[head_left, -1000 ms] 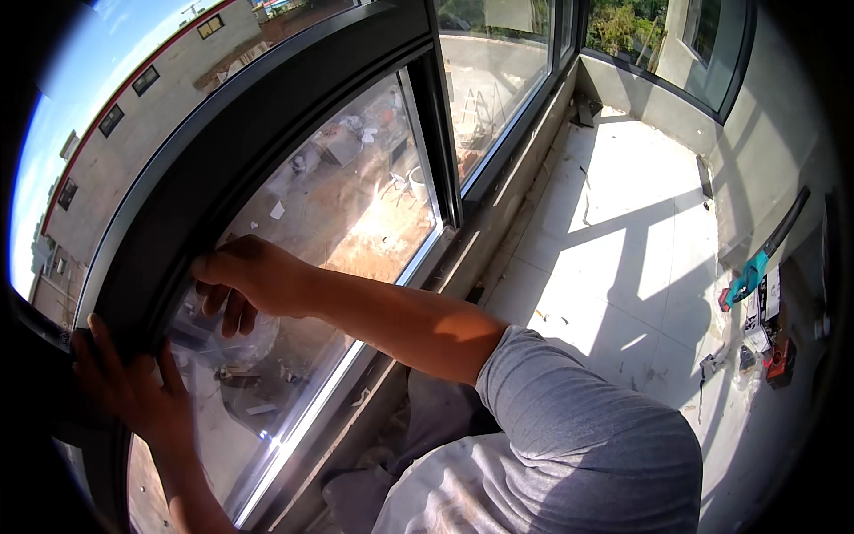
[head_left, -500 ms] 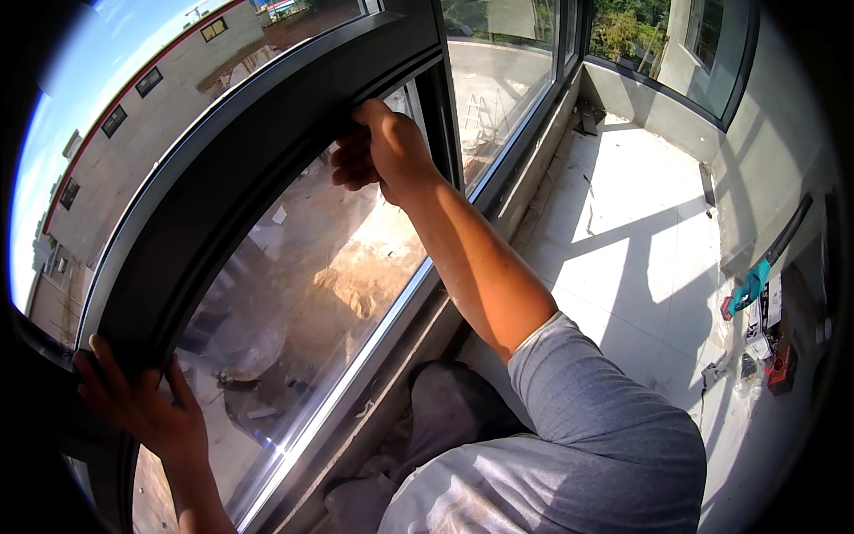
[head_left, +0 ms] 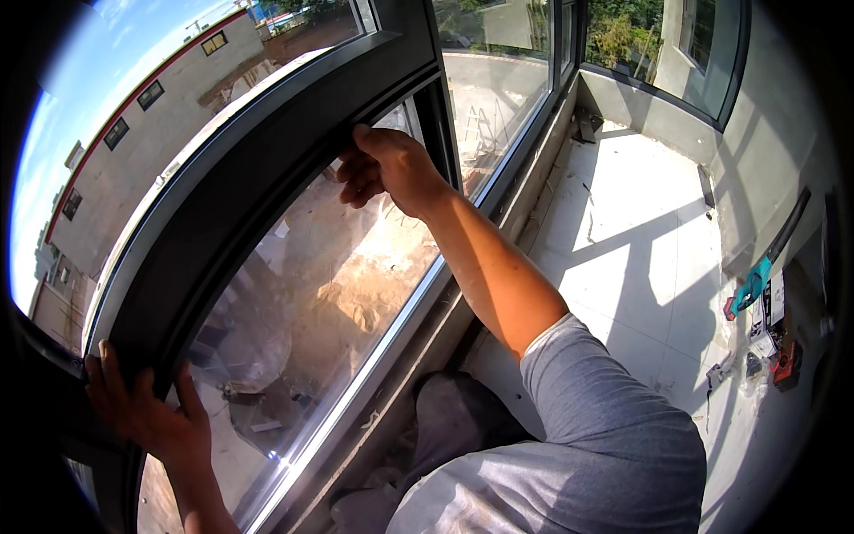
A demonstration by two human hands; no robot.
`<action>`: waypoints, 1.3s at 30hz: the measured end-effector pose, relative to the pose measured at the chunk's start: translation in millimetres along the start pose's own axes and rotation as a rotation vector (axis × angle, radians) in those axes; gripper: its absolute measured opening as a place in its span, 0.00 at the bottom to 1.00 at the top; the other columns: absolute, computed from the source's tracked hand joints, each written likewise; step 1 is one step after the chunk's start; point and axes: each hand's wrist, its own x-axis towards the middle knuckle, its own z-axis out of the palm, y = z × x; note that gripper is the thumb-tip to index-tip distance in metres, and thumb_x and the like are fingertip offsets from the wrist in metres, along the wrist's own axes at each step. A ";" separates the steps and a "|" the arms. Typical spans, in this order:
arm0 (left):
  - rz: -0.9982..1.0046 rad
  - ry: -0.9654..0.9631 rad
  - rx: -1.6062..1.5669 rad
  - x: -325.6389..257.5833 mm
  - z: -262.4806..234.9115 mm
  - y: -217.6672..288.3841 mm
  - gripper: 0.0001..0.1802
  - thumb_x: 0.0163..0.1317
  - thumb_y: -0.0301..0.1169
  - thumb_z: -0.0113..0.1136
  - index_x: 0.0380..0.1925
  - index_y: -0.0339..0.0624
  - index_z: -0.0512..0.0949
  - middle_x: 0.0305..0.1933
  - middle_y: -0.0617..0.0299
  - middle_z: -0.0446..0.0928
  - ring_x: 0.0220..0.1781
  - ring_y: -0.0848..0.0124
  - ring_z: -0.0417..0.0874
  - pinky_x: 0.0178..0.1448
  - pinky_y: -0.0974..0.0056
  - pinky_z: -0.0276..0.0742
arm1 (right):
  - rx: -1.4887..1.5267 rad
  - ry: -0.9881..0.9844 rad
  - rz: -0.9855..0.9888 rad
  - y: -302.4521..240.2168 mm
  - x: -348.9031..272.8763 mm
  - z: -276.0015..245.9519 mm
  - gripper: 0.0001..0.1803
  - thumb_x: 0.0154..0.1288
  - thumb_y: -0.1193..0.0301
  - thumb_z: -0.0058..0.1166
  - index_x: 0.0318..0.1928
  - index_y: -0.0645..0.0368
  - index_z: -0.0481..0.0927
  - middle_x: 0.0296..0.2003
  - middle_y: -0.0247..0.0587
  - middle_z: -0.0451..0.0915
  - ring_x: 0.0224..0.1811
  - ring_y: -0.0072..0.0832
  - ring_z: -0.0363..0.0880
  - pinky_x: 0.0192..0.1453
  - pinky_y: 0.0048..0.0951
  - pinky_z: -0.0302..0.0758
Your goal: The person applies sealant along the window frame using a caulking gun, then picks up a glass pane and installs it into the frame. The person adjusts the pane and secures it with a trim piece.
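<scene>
A dark window frame (head_left: pixel 227 209) curves across the left side, with a glass pane (head_left: pixel 302 294) below and inside its bar. My left hand (head_left: pixel 156 414) lies across the lower left part of this frame, fingers spread, fingertips near the outer edge and thumb by the inner edge. Higher up, the thumb of my right hand (head_left: pixel 396 169) presses against the bar's inner edge, beside the glass. The other fingers of that hand are loosely bent in front of the pane, apart from the thumb, and no object shows in them.
A pale sill rail (head_left: pixel 356 383) runs beside my legs. On the right lies a white tiled floor (head_left: pixel 623 258) in sun and shadow. Against the right wall are a teal power tool (head_left: pixel 752 287), a red and black box-shaped item (head_left: pixel 786 365) and small packages. More windows stand ahead.
The view has shifted a little, so the frame sits slightly lower in the picture. Both hands stay at nearly the same places on the frame.
</scene>
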 end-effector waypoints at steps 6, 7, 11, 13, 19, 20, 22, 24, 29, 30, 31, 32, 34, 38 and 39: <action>-0.083 -0.048 0.164 8.4 3.0 11.4 0.37 0.73 0.56 0.50 0.74 0.48 0.61 0.79 0.44 0.58 0.79 0.44 0.60 0.76 0.34 0.55 | 0.000 0.071 0.068 -4.6 0.5 3.2 0.27 0.78 0.50 0.43 0.39 0.65 0.77 0.27 0.46 0.80 0.25 0.40 0.85 0.30 0.38 0.82; -0.073 -0.045 0.175 8.0 2.1 12.4 0.37 0.74 0.56 0.50 0.75 0.48 0.61 0.79 0.44 0.57 0.79 0.43 0.59 0.76 0.34 0.55 | 0.005 0.100 0.083 -2.3 2.2 7.1 0.27 0.78 0.50 0.44 0.38 0.65 0.77 0.27 0.46 0.80 0.24 0.39 0.84 0.29 0.38 0.82; -0.045 -0.033 0.192 11.6 -0.2 14.9 0.37 0.74 0.57 0.48 0.75 0.50 0.60 0.80 0.45 0.55 0.80 0.43 0.57 0.76 0.32 0.54 | -0.023 0.162 0.044 3.0 2.2 11.7 0.26 0.77 0.50 0.45 0.36 0.64 0.76 0.24 0.44 0.79 0.22 0.38 0.84 0.27 0.36 0.82; -0.038 -0.035 0.190 11.0 1.7 15.2 0.37 0.74 0.57 0.48 0.75 0.51 0.60 0.80 0.44 0.54 0.80 0.43 0.57 0.76 0.31 0.54 | -0.026 0.161 0.018 9.9 2.9 8.8 0.24 0.76 0.52 0.47 0.36 0.63 0.76 0.24 0.43 0.80 0.23 0.38 0.85 0.25 0.35 0.82; -0.026 -0.017 0.202 7.2 6.4 13.0 0.35 0.75 0.56 0.47 0.75 0.53 0.61 0.78 0.43 0.57 0.79 0.41 0.60 0.75 0.31 0.55 | 0.044 0.136 -0.017 13.2 6.6 6.2 0.24 0.75 0.53 0.48 0.35 0.64 0.76 0.23 0.45 0.80 0.22 0.38 0.85 0.24 0.35 0.81; -0.023 -0.015 0.202 9.8 5.2 15.4 0.35 0.75 0.56 0.47 0.75 0.53 0.61 0.78 0.43 0.58 0.78 0.41 0.60 0.74 0.31 0.55 | 0.036 0.156 -0.021 12.9 6.4 7.9 0.23 0.75 0.54 0.48 0.35 0.64 0.76 0.23 0.45 0.80 0.22 0.39 0.85 0.24 0.35 0.81; -0.021 -0.018 0.201 11.7 3.9 16.9 0.35 0.74 0.56 0.48 0.75 0.53 0.62 0.77 0.43 0.59 0.78 0.41 0.61 0.74 0.32 0.56 | 0.021 0.180 -0.028 11.4 8.0 9.6 0.23 0.74 0.55 0.48 0.34 0.64 0.76 0.22 0.45 0.80 0.21 0.39 0.84 0.23 0.35 0.80; -0.011 -0.039 0.197 12.6 1.6 15.6 0.35 0.74 0.56 0.50 0.74 0.53 0.63 0.77 0.44 0.60 0.77 0.42 0.62 0.74 0.33 0.58 | 0.015 0.196 -0.023 12.0 8.2 7.9 0.22 0.73 0.56 0.48 0.34 0.64 0.77 0.22 0.45 0.80 0.20 0.39 0.84 0.23 0.35 0.80; -0.033 -0.093 0.127 12.2 0.5 3.1 0.40 0.67 0.53 0.62 0.74 0.50 0.65 0.75 0.45 0.62 0.76 0.44 0.63 0.75 0.39 0.60 | 0.031 0.126 -0.071 16.0 7.2 -1.8 0.21 0.71 0.56 0.48 0.33 0.64 0.77 0.21 0.45 0.79 0.19 0.37 0.83 0.22 0.33 0.78; -0.040 -0.101 0.126 14.3 -1.2 3.8 0.41 0.66 0.52 0.64 0.74 0.49 0.65 0.75 0.45 0.62 0.76 0.44 0.63 0.75 0.39 0.60 | 0.022 0.112 -0.069 16.0 9.0 0.3 0.21 0.71 0.56 0.49 0.34 0.64 0.77 0.22 0.46 0.80 0.21 0.39 0.84 0.23 0.34 0.79; -0.046 -0.108 0.124 16.0 -2.4 3.8 0.41 0.65 0.51 0.65 0.74 0.49 0.65 0.75 0.45 0.62 0.76 0.44 0.62 0.75 0.38 0.59 | 0.039 0.153 -0.028 14.5 9.4 1.9 0.21 0.71 0.55 0.49 0.34 0.64 0.77 0.22 0.46 0.81 0.21 0.39 0.84 0.23 0.35 0.79; -0.050 -0.111 0.118 15.1 -2.6 3.6 0.39 0.63 0.50 0.67 0.71 0.48 0.67 0.75 0.44 0.62 0.77 0.43 0.62 0.75 0.37 0.59 | 0.056 0.193 0.014 11.1 8.6 2.9 0.22 0.70 0.55 0.49 0.34 0.64 0.77 0.22 0.46 0.81 0.21 0.39 0.84 0.24 0.35 0.79; -0.060 -0.112 0.103 11.3 -2.6 3.5 0.36 0.61 0.47 0.70 0.65 0.46 0.71 0.75 0.44 0.63 0.77 0.41 0.60 0.75 0.35 0.58 | 0.088 0.245 0.078 2.2 6.9 6.0 0.22 0.70 0.54 0.49 0.34 0.64 0.78 0.22 0.47 0.81 0.22 0.39 0.84 0.24 0.35 0.79; -0.028 -0.073 0.014 12.9 -4.5 3.8 0.25 0.62 0.44 0.70 0.50 0.46 0.69 0.76 0.40 0.60 0.78 0.37 0.58 0.75 0.31 0.55 | 0.068 0.258 0.154 -11.4 8.9 7.9 0.23 0.69 0.54 0.46 0.32 0.64 0.78 0.22 0.48 0.81 0.22 0.40 0.85 0.26 0.35 0.81; -0.017 -0.067 0.012 16.4 -4.8 8.5 0.24 0.63 0.43 0.69 0.48 0.46 0.68 0.77 0.39 0.59 0.78 0.37 0.58 0.76 0.31 0.54 | 0.038 0.258 0.167 -15.0 9.1 6.8 0.23 0.69 0.55 0.45 0.32 0.64 0.78 0.22 0.49 0.81 0.22 0.40 0.85 0.26 0.35 0.81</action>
